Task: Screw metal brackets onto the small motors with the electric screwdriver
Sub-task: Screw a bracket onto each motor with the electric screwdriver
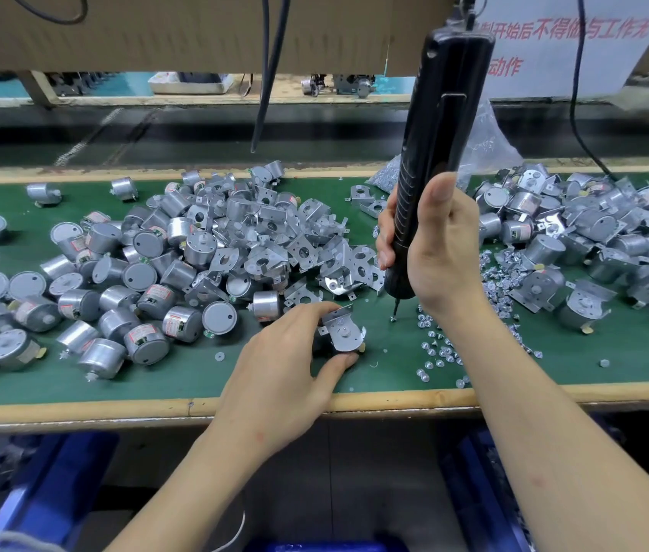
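My left hand (pixel 287 364) grips a small motor with a metal bracket (pixel 342 331) laid on top of it, resting on the green mat near the front edge. My right hand (pixel 430 245) grips the black electric screwdriver (pixel 440 125), which stands almost upright. Its bit tip (pixel 394 314) touches a screw on the mat, a little to the right of the bracketed motor. Loose screws (pixel 442 348) are scattered under and beside my right wrist.
A heap of bare motors (pixel 123 296) and loose brackets (pixel 283 233) covers the mat on the left. Motors with brackets (pixel 578 233) pile up at the right. A clear bag of screws (pixel 482 145) lies behind the screwdriver. Cables (pixel 271 73) hang above. Blue bins (pixel 48 492) sit below the bench.
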### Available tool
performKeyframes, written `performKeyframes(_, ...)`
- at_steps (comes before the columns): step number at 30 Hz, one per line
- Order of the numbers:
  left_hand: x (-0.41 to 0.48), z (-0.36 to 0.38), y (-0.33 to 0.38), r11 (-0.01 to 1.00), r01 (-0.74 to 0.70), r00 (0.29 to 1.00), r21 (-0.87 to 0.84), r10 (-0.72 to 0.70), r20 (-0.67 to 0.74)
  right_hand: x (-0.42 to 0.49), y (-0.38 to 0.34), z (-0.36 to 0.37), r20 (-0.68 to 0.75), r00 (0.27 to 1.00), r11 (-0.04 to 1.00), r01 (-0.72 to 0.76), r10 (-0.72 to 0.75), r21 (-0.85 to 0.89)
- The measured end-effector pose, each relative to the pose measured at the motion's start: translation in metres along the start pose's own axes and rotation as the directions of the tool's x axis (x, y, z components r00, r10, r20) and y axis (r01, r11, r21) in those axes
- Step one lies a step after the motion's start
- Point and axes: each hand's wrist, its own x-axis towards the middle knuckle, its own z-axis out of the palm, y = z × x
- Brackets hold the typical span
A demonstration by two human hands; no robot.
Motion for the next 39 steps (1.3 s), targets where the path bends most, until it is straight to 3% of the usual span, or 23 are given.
performKeyframes(17, 0.0, 0.002, -0.002, 1.0, 0.0, 1.0, 0.003, 0.0, -0.004, -0.003, -0.005, 0.005, 0.032, 0.999, 1.0, -0.023, 0.023, 0.005)
performKeyframes(28, 0.001, 0.001, 0.0, 0.999, -0.029, 1.0, -0.033, 0.029, -0.007, -0.008, -0.04, 0.026, 0.094, 0.994, 0.991, 0.05, -0.061, 0.123)
performKeyframes(39, 0.002, -0.001, 0.002, 0.999, -0.017, 1.0, -0.049, 0.017, -0.006, -0.02, -0.032, 0.043, 0.123, 0.992, 0.991, 0.01, -0.027, 0.136)
